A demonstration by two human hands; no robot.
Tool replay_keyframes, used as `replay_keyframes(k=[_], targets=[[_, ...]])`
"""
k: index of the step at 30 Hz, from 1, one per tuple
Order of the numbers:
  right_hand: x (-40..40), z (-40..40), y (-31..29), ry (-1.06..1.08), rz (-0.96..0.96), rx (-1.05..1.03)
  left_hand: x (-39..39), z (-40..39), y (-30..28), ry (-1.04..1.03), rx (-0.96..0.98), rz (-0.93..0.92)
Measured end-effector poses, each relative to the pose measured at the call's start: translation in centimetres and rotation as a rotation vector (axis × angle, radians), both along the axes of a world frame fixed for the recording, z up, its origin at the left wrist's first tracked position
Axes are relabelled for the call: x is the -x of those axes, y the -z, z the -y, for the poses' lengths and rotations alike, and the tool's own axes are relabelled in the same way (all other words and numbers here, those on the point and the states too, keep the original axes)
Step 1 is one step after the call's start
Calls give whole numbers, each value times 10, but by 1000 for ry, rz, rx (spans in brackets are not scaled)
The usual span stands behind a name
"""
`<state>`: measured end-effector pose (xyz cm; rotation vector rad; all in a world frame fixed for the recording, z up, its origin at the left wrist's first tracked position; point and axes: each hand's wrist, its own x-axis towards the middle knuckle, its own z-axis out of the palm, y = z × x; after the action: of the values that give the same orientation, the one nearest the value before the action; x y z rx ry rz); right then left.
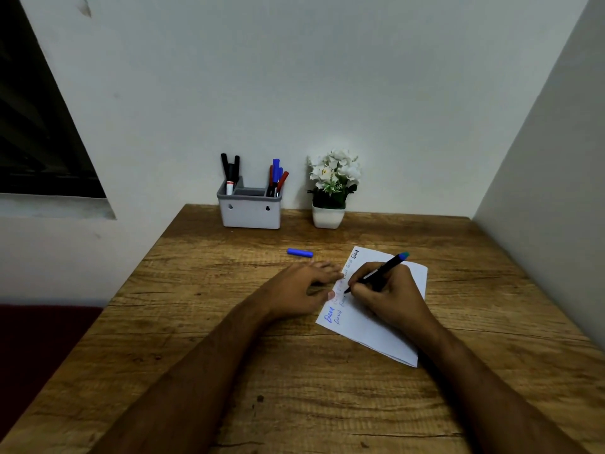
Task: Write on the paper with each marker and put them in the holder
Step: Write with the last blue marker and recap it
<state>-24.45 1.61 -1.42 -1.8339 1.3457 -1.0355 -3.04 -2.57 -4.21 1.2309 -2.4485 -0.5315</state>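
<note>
From the head camera, the right hand (383, 290) has its fingers clamped on a black marker (376, 273), tip down on the paper (389, 326), its long axis slanting up and away to the right toward a teal end. The left hand (302, 286) lies with fingers spread, pressing the paper's left edge. The holder (250, 211) stands well beyond both hands at the counter's (196, 322) far edge, nearer the left. A blue cap (300, 252) lies between.

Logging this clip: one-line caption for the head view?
Right hand writes on paper with a marker; left hand steadies the sheet.
</note>
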Motion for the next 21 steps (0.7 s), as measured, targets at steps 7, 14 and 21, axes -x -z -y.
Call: replay_keyframes(k=[7,14,21], targets=[[3,0,1,0,25,12,0,-1,-2,-9,-17,-21],[7,2,-2,21,66,19,3,-7,-14,-24,19,-50],[6,14,-19,-6,78,58,6,0,-42,-183,225,-70]])
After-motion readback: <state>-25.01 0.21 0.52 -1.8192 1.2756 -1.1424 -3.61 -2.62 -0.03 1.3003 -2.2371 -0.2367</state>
